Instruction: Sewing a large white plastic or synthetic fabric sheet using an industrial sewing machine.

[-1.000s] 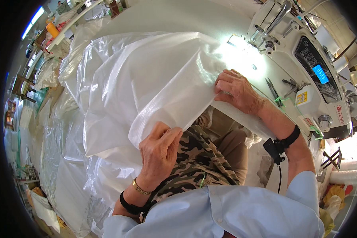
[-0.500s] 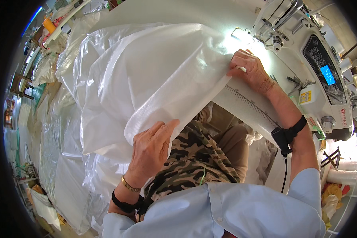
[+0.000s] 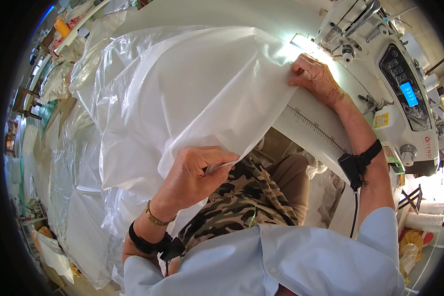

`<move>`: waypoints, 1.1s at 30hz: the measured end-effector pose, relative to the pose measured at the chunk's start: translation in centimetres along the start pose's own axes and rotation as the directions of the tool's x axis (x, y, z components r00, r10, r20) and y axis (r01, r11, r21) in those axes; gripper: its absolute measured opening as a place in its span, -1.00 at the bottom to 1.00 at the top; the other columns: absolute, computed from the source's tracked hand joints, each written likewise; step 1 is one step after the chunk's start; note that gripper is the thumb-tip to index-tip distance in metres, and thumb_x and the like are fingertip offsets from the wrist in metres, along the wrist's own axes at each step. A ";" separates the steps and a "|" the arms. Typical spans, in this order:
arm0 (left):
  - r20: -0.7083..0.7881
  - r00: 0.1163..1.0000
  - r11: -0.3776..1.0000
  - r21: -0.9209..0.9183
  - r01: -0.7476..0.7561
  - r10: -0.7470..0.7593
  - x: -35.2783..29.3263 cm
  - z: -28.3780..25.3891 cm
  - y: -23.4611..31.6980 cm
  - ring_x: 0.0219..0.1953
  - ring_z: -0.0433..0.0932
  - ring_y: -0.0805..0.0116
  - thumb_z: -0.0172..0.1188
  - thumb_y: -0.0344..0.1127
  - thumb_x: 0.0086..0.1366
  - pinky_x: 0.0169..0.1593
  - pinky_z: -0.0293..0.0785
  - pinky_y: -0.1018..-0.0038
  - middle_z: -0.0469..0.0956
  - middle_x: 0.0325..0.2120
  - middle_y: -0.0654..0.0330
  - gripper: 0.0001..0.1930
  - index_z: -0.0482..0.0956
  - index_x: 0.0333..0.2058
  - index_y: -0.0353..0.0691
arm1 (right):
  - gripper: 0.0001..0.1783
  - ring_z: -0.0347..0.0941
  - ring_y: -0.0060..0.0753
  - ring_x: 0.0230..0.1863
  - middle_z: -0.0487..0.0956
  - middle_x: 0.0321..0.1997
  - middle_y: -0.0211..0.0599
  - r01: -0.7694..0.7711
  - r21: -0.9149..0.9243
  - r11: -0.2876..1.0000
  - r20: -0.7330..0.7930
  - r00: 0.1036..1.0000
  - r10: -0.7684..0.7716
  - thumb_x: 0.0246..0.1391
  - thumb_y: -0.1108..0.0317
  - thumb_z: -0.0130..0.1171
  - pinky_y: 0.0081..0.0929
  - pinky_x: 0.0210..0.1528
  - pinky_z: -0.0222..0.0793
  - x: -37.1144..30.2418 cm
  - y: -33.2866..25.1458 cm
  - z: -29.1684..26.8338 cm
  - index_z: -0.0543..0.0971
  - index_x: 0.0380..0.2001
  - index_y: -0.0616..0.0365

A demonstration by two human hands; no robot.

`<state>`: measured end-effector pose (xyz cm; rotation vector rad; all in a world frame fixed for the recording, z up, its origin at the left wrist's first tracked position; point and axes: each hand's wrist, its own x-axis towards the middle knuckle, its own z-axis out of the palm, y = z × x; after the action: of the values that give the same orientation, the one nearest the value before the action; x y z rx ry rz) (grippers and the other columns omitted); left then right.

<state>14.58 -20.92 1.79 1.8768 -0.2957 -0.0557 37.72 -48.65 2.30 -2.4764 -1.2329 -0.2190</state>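
A large sheet of white woven plastic (image 3: 217, 74) spreads over the work table, and its near edge runs between my hands. My left hand (image 3: 195, 172) pinches that edge between thumb and fingers, above my lap. My right hand (image 3: 318, 81) grips the sheet's far right end, close to the lit needle area of a white sewing machine (image 3: 404, 98). Its fingertips meet the fabric just below the bright lamp (image 3: 303, 43). The needle and presser foot are lost in the glare.
A ruler scale (image 3: 315, 128) is marked along the table's front edge, beside my right forearm. The machine's control panel (image 3: 402, 84) glows blue at the right. Heaps of clear plastic sheeting (image 3: 79, 197) lie to the left. White rolls (image 3: 424, 222) sit low at the right.
My left hand has shifted right along the edge and closed its fingers on it. The edge is pulled straighter. My right hand moved slightly up and right.
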 end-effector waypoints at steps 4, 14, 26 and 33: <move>-0.035 0.957 0.900 0.352 -0.257 0.287 -0.3 0.9 -0.8 -0.67 0.37 0.32 0.16 -0.61 -0.06 -0.57 0.24 0.46 0.41 -0.67 0.20 -0.74 0.64 -0.32 -0.28 | -0.64 0.48 -0.23 -0.28 0.47 -0.33 -0.30 0.028 -0.013 1.000 0.008 1.000 -0.028 0.00 0.16 0.33 -0.30 -0.20 0.42 0.2 0.3 0.1 0.42 -0.30 0.11; 0.062 0.866 0.753 0.465 -0.466 0.497 0.6 2.9 -1.5 -0.66 0.40 0.28 0.19 -0.50 -0.13 -0.58 0.32 0.39 0.34 -0.66 0.24 -0.85 0.54 -0.48 -0.21 | -0.54 0.44 -0.09 -0.04 0.51 -0.20 -0.14 -0.281 -0.416 0.865 -0.183 0.958 0.223 0.14 0.04 0.17 -0.24 0.00 0.41 -2.2 -3.3 1.3 0.48 -0.23 0.29; 0.258 0.820 0.561 0.623 -0.546 0.511 3.1 3.5 -0.6 -0.58 0.46 0.30 0.20 -0.40 -0.05 -0.50 0.39 0.42 0.33 -0.60 0.23 -0.90 0.43 -0.58 -0.19 | -0.32 0.30 0.04 0.23 0.49 0.13 0.06 -0.428 -0.302 0.852 -0.219 0.901 0.375 0.21 -0.25 -0.07 -0.06 0.27 0.17 -4.0 -4.2 1.9 0.55 0.00 0.15; 0.388 0.807 0.462 0.673 -0.578 0.444 8.0 4.6 1.3 -0.53 0.52 0.28 0.15 -0.44 -0.01 -0.45 0.46 0.40 0.38 -0.59 0.19 -0.95 0.45 -0.55 -0.21 | -0.27 0.29 0.00 0.25 0.49 0.13 0.05 -0.469 -0.254 0.846 -0.201 0.881 0.429 0.19 -0.29 -0.08 -0.10 0.28 0.15 -3.9 -4.4 1.7 0.53 0.07 0.14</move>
<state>21.20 -27.41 2.35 2.5541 -1.1613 0.4149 31.83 -48.44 0.73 -2.8668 -0.5614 -0.4659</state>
